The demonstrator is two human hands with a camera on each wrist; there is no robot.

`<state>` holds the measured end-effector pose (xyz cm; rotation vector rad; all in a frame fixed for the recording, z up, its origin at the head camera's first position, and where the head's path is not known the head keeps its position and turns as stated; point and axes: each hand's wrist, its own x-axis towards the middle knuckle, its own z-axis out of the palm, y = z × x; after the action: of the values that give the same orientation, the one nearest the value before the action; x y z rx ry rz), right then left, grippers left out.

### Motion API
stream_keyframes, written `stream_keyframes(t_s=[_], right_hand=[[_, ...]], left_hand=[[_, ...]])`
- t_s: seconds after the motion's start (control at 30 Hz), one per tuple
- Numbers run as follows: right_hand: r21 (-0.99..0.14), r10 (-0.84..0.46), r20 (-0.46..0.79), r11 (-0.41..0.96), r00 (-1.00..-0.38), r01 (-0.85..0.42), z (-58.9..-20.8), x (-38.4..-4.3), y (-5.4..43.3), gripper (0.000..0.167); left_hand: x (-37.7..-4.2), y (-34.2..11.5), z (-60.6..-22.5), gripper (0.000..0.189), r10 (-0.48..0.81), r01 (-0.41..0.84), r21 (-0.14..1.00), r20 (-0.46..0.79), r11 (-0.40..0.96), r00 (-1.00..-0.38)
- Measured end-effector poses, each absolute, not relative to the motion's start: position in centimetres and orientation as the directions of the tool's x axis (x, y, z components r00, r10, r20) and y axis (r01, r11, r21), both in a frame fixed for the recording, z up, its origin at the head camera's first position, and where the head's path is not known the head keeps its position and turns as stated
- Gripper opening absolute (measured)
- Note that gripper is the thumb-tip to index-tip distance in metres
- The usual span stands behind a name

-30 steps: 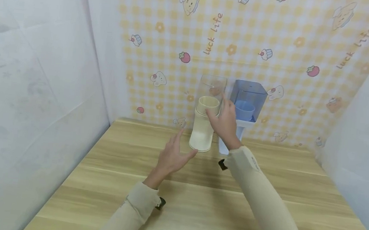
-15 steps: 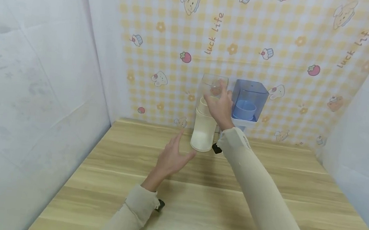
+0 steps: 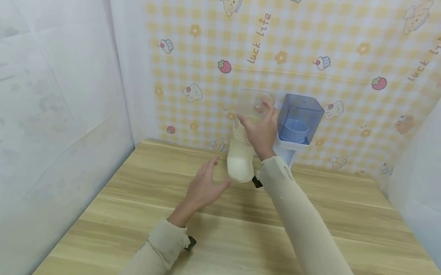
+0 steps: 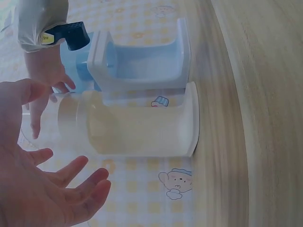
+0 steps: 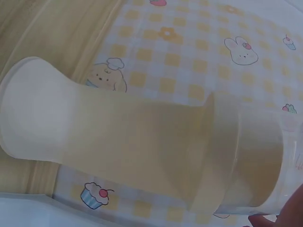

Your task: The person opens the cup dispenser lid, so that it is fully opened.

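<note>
A cream dispenser [image 3: 241, 159] with a clear box-shaped top and a round cup-like part inside it stands against the back wall. My right hand [image 3: 261, 132] holds its clear top, thumb on the near left and fingers reaching behind; the right wrist view catches only a little of that hand [image 5: 291, 213] by the clear part. To the lower left of the dispenser's base, my left hand [image 3: 203, 187] hovers with fingers spread, holding nothing. In the left wrist view, a gap separates this hand [image 4: 35, 189] from the cream body [image 4: 137, 131].
Close on the right stands a similar blue dispenser [image 3: 301, 118], partly behind the right forearm. Both are on a wood-grain table [image 3: 233, 249]. Behind hangs a yellow checked cloth [image 3: 195, 64], with white sheets [image 3: 49, 94] at both sides.
My right hand has come left from between the two dispensers onto the clear top. The cream dispenser has shifted slightly left, away from the blue one. My left hand has barely moved.
</note>
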<state>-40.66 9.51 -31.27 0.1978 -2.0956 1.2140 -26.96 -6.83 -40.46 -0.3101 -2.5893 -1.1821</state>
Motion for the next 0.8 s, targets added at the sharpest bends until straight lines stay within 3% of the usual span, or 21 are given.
stream_keyframes(t_s=[0.3, 0.8], right_hand=[[-0.675, 0.212, 0.691, 0.533, -0.691, -0.51, -31.7, -40.0, 9.4, 0.09], [-0.685, 0.064, 0.69, 0.377, -0.721, -0.623, -32.0, -36.8, 12.0, 0.094]], left_hand=[[-26.8, -6.5, -40.3, 0.081, 0.092, 0.305, 0.718, 0.321, 0.626, -0.943], [-26.3, -7.9, -40.1, 0.081, 0.114, 0.356, 0.74, 0.357, 0.571, -0.927]])
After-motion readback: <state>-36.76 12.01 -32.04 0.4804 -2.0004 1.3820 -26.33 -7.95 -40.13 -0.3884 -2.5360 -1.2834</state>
